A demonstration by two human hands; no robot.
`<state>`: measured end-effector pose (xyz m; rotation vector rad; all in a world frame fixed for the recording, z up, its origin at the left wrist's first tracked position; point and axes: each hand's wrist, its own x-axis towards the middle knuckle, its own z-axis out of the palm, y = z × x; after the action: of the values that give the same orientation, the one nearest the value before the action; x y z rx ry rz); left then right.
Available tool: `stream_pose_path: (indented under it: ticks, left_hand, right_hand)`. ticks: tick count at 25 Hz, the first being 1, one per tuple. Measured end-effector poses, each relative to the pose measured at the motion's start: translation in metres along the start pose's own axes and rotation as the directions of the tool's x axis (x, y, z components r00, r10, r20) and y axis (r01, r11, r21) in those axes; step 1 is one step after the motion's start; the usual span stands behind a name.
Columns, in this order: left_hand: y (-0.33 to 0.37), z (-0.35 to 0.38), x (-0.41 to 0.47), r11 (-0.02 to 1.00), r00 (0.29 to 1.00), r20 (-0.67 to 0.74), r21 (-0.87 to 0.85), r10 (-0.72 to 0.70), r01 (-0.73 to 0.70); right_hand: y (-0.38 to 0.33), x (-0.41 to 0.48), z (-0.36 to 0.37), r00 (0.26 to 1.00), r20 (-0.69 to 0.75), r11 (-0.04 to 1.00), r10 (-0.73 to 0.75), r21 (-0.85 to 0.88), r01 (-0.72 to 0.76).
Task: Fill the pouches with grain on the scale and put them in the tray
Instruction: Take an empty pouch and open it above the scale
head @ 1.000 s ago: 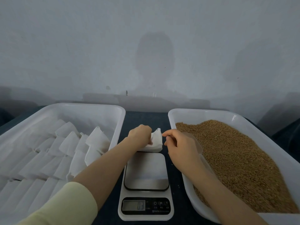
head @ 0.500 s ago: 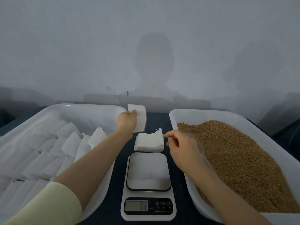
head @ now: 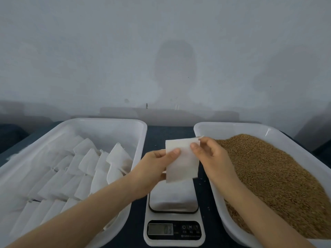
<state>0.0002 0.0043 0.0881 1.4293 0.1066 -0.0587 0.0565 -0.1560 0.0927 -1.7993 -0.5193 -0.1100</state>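
Empty pouch held in the air between both hands, above the far end of the scale, not touching it. It's in the gap between the two trays, face towards the camera, flat and limp.

Left hand pinches the pouch's left edge: thumb on the front, fingers curled behind. Right hand pinches the top right corner between thumb and forefinger; other fingers loosely curled, holding nothing else. A two-handed grip at opposite edges looks like the set-up to pull the mouth open. Can't tell if the mouth has parted yet.

Scale platform bare, near centre on the dark table. Display lit, reads something like 03, digits small. Scale sits between the trays, likely so a pouch can be filled and weighed within easy reach of both.

Right tray heaped with brown grain, just beside the right hand, so that hand probably does the scooping. No scoop visible.

Left tray holds rows of white packed pouches, leaning in overlapping lines, filling the near and middle part; far end has room. Finished ones likely go there.

Step in hand: opening a fresh pouch, nothing filled or weighed for this one yet. Risk: thin pouch may flop or spill when the grain goes in.
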Motion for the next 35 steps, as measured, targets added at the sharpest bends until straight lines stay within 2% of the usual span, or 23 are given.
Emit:
stream_pose_path:
  ticks: [2,4,7,11,15,19,23,24,26,28,29,31,33,35]
  left_hand:
    - [-0.002,-0.002,-0.003,0.998,0.997,0.07,0.045,-0.037,0.034]
    - [-0.001,-0.004,-0.001,0.99,0.998,0.044,0.132,-0.051,0.044]
    - [0.005,-0.009,0.001,0.968,0.995,-0.093,0.252,0.043,-0.018]
    - [0.006,-0.018,-0.002,0.92,0.993,-0.043,0.381,0.113,-0.088]
    - [0.006,-0.018,-0.003,0.879,0.995,-0.001,0.469,0.1,-0.088]
    - [0.002,-0.016,-0.004,0.843,0.998,0.055,0.535,0.024,-0.05]
    - [-0.001,-0.013,-0.004,0.821,0.998,0.062,0.57,0.002,-0.037]
    - [-0.001,-0.013,-0.003,0.826,0.998,0.059,0.563,-0.004,-0.03]
    - [-0.001,-0.014,-0.003,0.863,1.0,0.026,0.504,-0.009,-0.005]
    - [0.0,-0.013,-0.001,0.917,1.0,-0.019,0.398,-0.009,0.016]
    - [0.001,-0.013,-0.001,0.936,0.999,-0.037,0.352,-0.001,0.014]
    - [0.001,-0.012,0.001,0.95,0.998,-0.055,0.312,0.038,-0.019]
    - [0.0,-0.012,0.0,0.932,0.996,-0.044,0.357,0.079,-0.058]
    - [-0.002,-0.01,0.0,0.909,0.995,-0.018,0.409,0.096,-0.08]
  right_hand:
    - [0.001,-0.002,-0.001,0.999,0.044,1.0,0.007,-0.008,-0.007]
    - [0.004,-0.003,-0.001,0.998,0.059,0.99,-0.036,-0.133,0.044]
    - [0.009,-0.005,0.003,0.988,0.146,0.938,-0.057,-0.331,0.103]
    - [0.014,-0.007,0.007,0.975,0.213,0.895,-0.066,-0.419,0.152]
    - [0.014,-0.007,0.008,0.972,0.211,0.89,-0.106,-0.415,0.188]
    - [0.011,-0.006,0.007,0.969,0.182,0.892,-0.169,-0.391,0.229]
    - [0.011,-0.008,0.008,0.964,0.201,0.886,-0.174,-0.395,0.242]
    - [0.01,-0.008,0.008,0.967,0.182,0.879,-0.18,-0.411,0.241]
    - [0.009,-0.008,0.008,0.976,0.043,0.857,-0.211,-0.472,0.206]
    - [0.005,-0.009,0.005,0.967,-0.077,0.876,-0.243,-0.446,0.184]
    - [0.003,-0.01,0.005,0.967,-0.071,0.896,-0.243,-0.397,0.197]
    - [0.0,-0.014,0.009,0.981,0.059,0.935,-0.187,-0.295,0.196]
    - [0.0,-0.016,0.014,0.972,0.21,0.967,-0.105,-0.209,0.149]
    - [0.002,-0.015,0.016,0.958,0.27,0.975,-0.09,-0.174,0.141]
